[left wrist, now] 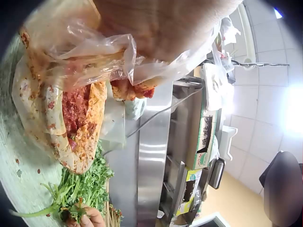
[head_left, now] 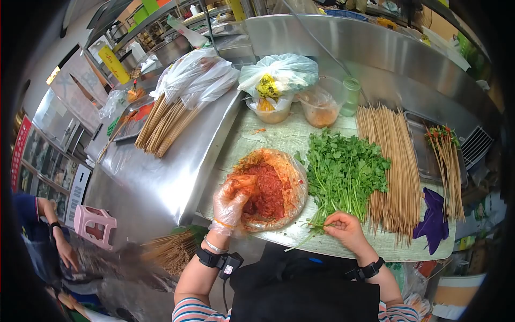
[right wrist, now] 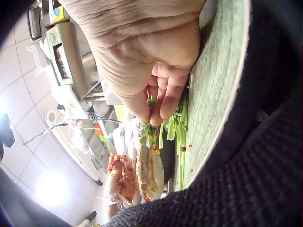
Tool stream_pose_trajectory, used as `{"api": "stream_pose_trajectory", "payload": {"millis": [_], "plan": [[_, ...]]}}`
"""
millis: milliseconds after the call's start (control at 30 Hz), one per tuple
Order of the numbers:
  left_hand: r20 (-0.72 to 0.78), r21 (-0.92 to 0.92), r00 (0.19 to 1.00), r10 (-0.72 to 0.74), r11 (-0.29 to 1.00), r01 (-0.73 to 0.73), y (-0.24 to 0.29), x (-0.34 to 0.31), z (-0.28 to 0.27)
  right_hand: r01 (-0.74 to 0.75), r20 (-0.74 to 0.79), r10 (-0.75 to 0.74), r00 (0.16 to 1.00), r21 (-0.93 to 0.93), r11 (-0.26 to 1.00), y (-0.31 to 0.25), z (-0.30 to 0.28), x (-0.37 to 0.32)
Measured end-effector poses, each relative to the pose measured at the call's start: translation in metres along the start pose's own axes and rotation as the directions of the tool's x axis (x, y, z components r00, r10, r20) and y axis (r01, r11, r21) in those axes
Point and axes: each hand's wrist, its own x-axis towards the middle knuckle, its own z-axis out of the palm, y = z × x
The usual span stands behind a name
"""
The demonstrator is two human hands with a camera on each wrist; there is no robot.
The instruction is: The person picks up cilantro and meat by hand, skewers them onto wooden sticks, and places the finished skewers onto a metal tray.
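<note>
Pale green board (head_left: 284,137) spans the worktop in a busy kitchen. At its near edge, the bare right hand (head_left: 346,229) pinches a green sprig (head_left: 316,228) between thumb and fingertips. The left hand (head_left: 230,201), in a clear plastic glove smeared red, is over the left side of a bag (head_left: 299,188) of red minced meat (head_left: 268,188); whether its fingers hold any, I cannot tell. Just beyond the sprig lies a heap of leafy greens (head_left: 348,166), between the bag and a row of wooden sticks (head_left: 391,172). Farther back stand clear plastic tubs (head_left: 322,112), one with a stuffed white bag (head_left: 292,70) on top, before a steel wall (head_left: 375,53).
</note>
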Motion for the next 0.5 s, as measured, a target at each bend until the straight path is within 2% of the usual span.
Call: {"api": "stream_pose_trajectory", "payload": {"millis": [100, 167, 200, 267, 300, 333, 367, 433, 467, 500], "plan": [[-0.101, -0.111, 0.968, -0.231, 0.969, 0.22, -0.001, -0.001, -0.001, -0.01, -0.001, 0.01, 1.0, -0.012, 1.0, 0.001, 0.0, 0.0], [-0.102, -0.17, 0.968, -0.23, 0.963, 0.211, -0.001, -0.001, 0.003, -0.047, -0.015, 0.047, 0.999, -0.045, 0.998, -0.005, 0.004, -0.002], [-0.102, -0.201, 0.968, -0.231, 0.957, 0.207, 0.001, -0.001, 0.006, -0.019, -0.006, 0.019, 1.0, -0.044, 0.999, -0.011, 0.007, -0.003], [-0.135, -0.132, 0.975, -0.175, 0.979, 0.158, 0.01, 0.0, 0.013, 0.029, 0.006, -0.029, 1.0, -0.042, 0.999, -0.028, 0.014, -0.005], [-0.149, -0.098, 0.977, -0.151, 0.986, 0.137, 0.011, -0.001, 0.017, 0.066, 0.014, -0.065, 0.998, -0.135, 0.989, -0.037, 0.015, -0.004], [-0.116, 0.019, 0.99, -0.08, 0.996, 0.083, 0.001, 0.0, 0.011, 0.103, 0.026, -0.099, 0.995, -0.227, 0.969, -0.049, 0.015, 0.0], [-0.102, 0.069, 0.989, -0.11, 0.991, 0.117, -0.004, -0.002, 0.007, 0.139, 0.041, -0.132, 0.99, -0.318, 0.938, -0.061, 0.016, 0.004], [-0.079, 0.167, 0.983, -0.167, 0.97, 0.178, -0.005, -0.001, 0.008, 0.149, 0.059, -0.137, 0.989, -0.323, 0.935, -0.08, 0.023, 0.015], [-0.082, -0.024, 0.976, -0.2, 0.98, 0.199, -0.003, -0.002, 0.017, 0.165, 0.087, -0.144, 0.986, -0.334, 0.928, -0.086, 0.025, 0.02], [-0.073, -0.139, 0.949, -0.306, 0.946, 0.294, 0.002, -0.005, 0.022, 0.181, 0.116, -0.15, 0.982, -0.346, 0.921, -0.091, 0.028, 0.024]]}}
